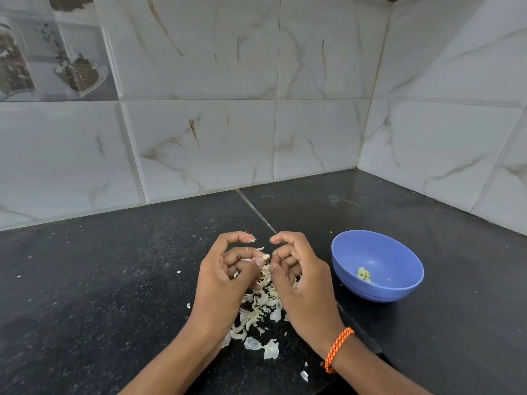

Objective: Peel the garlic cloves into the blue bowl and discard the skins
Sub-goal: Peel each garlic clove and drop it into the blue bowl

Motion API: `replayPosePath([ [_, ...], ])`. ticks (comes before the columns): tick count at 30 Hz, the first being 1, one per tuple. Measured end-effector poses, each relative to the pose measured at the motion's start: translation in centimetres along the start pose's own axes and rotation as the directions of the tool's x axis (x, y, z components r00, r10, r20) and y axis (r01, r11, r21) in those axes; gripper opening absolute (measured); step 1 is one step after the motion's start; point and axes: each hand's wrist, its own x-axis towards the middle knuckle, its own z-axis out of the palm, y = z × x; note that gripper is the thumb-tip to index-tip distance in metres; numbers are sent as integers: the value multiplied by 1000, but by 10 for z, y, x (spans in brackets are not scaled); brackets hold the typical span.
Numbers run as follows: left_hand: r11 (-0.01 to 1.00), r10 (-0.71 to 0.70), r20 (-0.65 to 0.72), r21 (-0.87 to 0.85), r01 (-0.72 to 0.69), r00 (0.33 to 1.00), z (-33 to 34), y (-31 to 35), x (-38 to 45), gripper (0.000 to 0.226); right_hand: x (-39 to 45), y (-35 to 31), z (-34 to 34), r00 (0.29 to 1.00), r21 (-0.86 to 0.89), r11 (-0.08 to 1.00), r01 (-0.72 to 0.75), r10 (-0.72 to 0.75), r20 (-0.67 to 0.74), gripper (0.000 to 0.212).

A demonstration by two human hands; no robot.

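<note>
A: How will that small pale-yellow garlic clove (266,256) handle?

B: I'd judge it light, firm and a bit slippery once bare, with papery skin that tears and clings. Best held by its 2 ends, nails working at the tip.

A: What does it look like?

B: Only a tiny creamy sliver shows, pinched between the fingertips of both hands above the worktop. How much skin is left on it is too small to tell.

A: And the hands?

B: The left hand (228,277) has thumb and curled fingers pinching the clove; the right hand (302,283), with an orange braided wrist cord (338,349), nips it from the other side.

A: Below them?

B: A loose heap of thin whitish garlic skins (263,306) lies on the black speckled stone worktop (114,280), not yet discarded.

A: The bowl?

B: The round blue plastic bowl (399,252) sits near the right hand, with a few peeled yellowish cloves (364,273) at the bottom.
</note>
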Motion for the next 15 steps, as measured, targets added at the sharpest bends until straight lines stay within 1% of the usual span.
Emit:
replayPosePath([
  [2,999,-19,-28,-41,18,999,-2,1,2,33,-1,2,0,1000,-40,999,4,-4,20,40],
  [6,992,-57,-55,-116,50,997,-5,2,5,34,-3,4,0,999,-120,993,22,-17,42,37],
  [8,990,-70,-59,-130,62,996,-6,1,5,34,-4,3,0,998,-139,990,23,-16,53,42],
  [12,988,-79,-61,-138,70,995,-8,1,6,34,-2,0,0,999,-98,995,11,-8,32,50],
  [15,986,-86,-68,-146,76,994,-9,1,7,34,0,2,-1,1000,-29,999,-16,16,8,55],
])
